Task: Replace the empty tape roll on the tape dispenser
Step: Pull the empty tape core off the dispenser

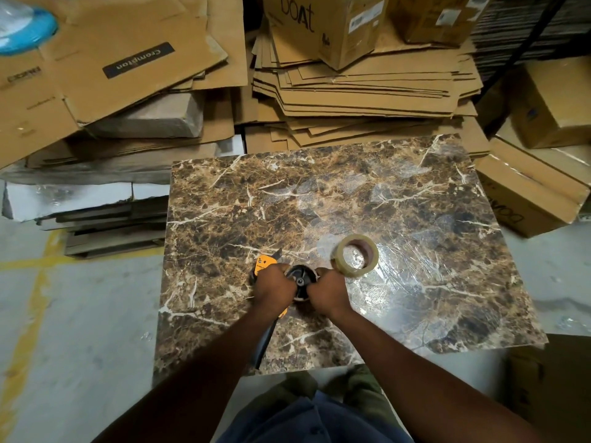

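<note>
Flanking dispenser (299,282): hands (275,287).

Tape roll (355,255) on table (399,199), right of dispenser (299,281).

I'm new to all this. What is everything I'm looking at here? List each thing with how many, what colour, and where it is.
Tape dispenser: one, orange body with black hub and handle, near edge of the table, held in both hands.
New tape roll: one, clear tan tape on a brown core, on the table just right of the hands, tilted up.
Table: one, brown marble-pattern top, centre.
Flattened cardboard: many sheets, brown, stacked behind the table and to the left.
Cardboard boxes: several, brown, at the back and right.
Blue object: one, far top left, unclear what.
Floor: grey with yellow lines, left.
Left hand: one, gripping the dispenser.
Right hand: one, on the hub's right side.
</note>
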Demonstrator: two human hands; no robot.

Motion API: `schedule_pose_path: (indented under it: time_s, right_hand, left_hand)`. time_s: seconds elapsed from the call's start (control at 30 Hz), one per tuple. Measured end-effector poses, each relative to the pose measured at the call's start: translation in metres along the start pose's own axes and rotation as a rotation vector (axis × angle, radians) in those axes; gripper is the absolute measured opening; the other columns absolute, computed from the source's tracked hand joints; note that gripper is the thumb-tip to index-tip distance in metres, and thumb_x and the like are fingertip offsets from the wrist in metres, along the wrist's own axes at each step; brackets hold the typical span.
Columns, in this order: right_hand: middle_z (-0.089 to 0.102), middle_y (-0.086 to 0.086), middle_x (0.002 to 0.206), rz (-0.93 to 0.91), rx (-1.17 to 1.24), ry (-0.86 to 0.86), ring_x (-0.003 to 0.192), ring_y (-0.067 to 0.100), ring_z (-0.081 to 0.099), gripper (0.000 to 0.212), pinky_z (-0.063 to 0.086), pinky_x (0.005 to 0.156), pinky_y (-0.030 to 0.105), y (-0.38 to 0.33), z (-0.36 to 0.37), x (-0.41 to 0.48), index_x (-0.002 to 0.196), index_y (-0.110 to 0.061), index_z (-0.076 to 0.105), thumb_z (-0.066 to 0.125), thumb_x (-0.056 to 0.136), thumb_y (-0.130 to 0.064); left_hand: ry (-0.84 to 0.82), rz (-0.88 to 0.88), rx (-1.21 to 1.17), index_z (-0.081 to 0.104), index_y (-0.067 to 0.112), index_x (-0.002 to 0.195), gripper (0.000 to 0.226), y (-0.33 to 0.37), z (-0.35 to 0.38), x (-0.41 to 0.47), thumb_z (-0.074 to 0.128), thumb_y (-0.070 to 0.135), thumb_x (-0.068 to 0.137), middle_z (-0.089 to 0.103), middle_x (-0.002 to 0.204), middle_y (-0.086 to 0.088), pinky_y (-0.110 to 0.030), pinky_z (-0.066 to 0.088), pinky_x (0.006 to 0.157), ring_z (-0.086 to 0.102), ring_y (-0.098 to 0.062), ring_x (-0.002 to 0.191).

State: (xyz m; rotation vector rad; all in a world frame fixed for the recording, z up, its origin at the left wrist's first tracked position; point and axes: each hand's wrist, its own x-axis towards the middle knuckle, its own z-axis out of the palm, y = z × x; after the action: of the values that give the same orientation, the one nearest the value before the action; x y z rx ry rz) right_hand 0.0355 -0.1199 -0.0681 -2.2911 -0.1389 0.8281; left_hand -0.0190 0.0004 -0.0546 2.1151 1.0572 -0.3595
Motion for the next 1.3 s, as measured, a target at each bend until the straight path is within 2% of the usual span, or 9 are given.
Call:
schedule_pose_path:
  time_s: [0.07,0.17,0.37,0.6,0.77,0.9,1.1,1.23,1.3]
  right_hand:
    - [0.068,0.014,0.078,0.016,-0.031,0.034,0.063,0.025,0.061,0.006,0.043,0.049,0.034,0.002,0.005,0.001,0.077,-0.004,0.064,0.061,0.082,-0.006]
    - [0.066,0.018,0.094,0.025,-0.067,0.07,0.067,0.027,0.061,0.004,0.034,0.048,0.029,0.006,0.013,0.001,0.084,-0.01,0.06,0.061,0.082,-0.013]
    - [0.06,0.016,0.103,0.095,-0.075,0.137,0.07,0.026,0.056,0.018,0.036,0.058,0.032,0.001,0.016,-0.003,0.095,-0.008,0.056,0.068,0.083,-0.013]
    - [0.059,0.012,0.092,0.121,-0.023,0.169,0.067,0.022,0.057,0.022,0.029,0.044,0.028,-0.004,0.019,-0.002,0.095,-0.01,0.047,0.066,0.084,-0.014]
    - [0.059,0.013,0.093,0.136,0.018,0.147,0.069,0.023,0.06,0.033,0.029,0.042,0.026,-0.004,0.018,-0.002,0.102,-0.006,0.048,0.07,0.081,-0.017]
    - [0.055,0.006,0.074,0.095,0.064,0.137,0.057,0.017,0.049,0.024,0.027,0.045,0.028,-0.003,0.01,-0.009,0.085,-0.008,0.051,0.071,0.077,-0.017]
    - [0.044,-0.004,0.049,0.165,0.142,0.141,0.043,0.014,0.04,0.038,0.028,0.045,0.027,-0.004,-0.004,-0.014,0.055,-0.015,0.042,0.071,0.077,-0.025]
    - [0.046,-0.01,0.047,0.16,0.203,0.106,0.041,0.009,0.042,0.034,0.031,0.044,0.024,-0.007,-0.009,-0.014,0.06,-0.022,0.046,0.074,0.076,-0.034]
    - [0.049,-0.01,0.047,0.145,0.218,0.079,0.041,0.007,0.044,0.033,0.034,0.044,0.024,-0.009,-0.014,-0.013,0.067,-0.022,0.048,0.074,0.073,-0.04]
  left_hand:
    - [0.041,0.002,0.02,0.076,0.018,0.124,0.042,0.005,0.001,-0.003,0.069,0.015,0.083,0.079,0.111,-0.01,-0.037,0.062,0.082,0.074,-0.031,0.098]
    - [0.075,0.021,0.018,0.074,0.016,0.127,0.044,0.009,0.003,-0.007,0.069,0.012,0.084,0.078,0.116,-0.011,-0.036,0.061,0.085,0.074,-0.031,0.104]
    - [0.114,-0.033,-0.022,0.075,0.013,0.125,0.039,0.013,0.004,-0.009,0.069,0.008,0.086,0.078,0.115,-0.013,-0.035,0.06,0.083,0.074,-0.03,0.102]
    - [0.118,-0.065,-0.03,0.078,0.011,0.116,0.035,0.015,-0.001,-0.009,0.07,0.007,0.083,0.079,0.106,-0.014,-0.027,0.053,0.076,0.073,-0.03,0.097]
    - [0.129,-0.089,0.062,0.072,0.008,0.076,0.005,0.021,-0.006,-0.011,0.068,0.008,0.079,0.058,0.06,-0.001,-0.025,0.041,0.052,0.052,-0.016,0.053]
    - [0.094,-0.049,0.141,0.071,0.008,0.083,0.005,0.022,-0.005,-0.011,0.066,0.009,0.083,0.07,0.08,-0.01,-0.034,0.057,0.063,0.066,-0.025,0.071]
    - [0.052,0.04,0.199,0.067,0.009,0.108,0.024,0.022,0.0,-0.013,0.071,0.027,0.092,0.072,0.101,-0.012,-0.036,0.056,0.072,0.071,-0.032,0.095]
    - [0.07,0.135,0.129,0.062,0.007,0.12,0.032,0.018,-0.002,-0.016,0.067,0.02,0.091,0.071,0.094,-0.013,-0.032,0.046,0.065,0.069,-0.031,0.09]
    - [0.067,0.168,0.111,0.063,0.008,0.107,0.021,0.016,-0.006,-0.019,0.065,0.021,0.09,0.068,0.088,-0.011,-0.031,0.043,0.064,0.068,-0.031,0.085]
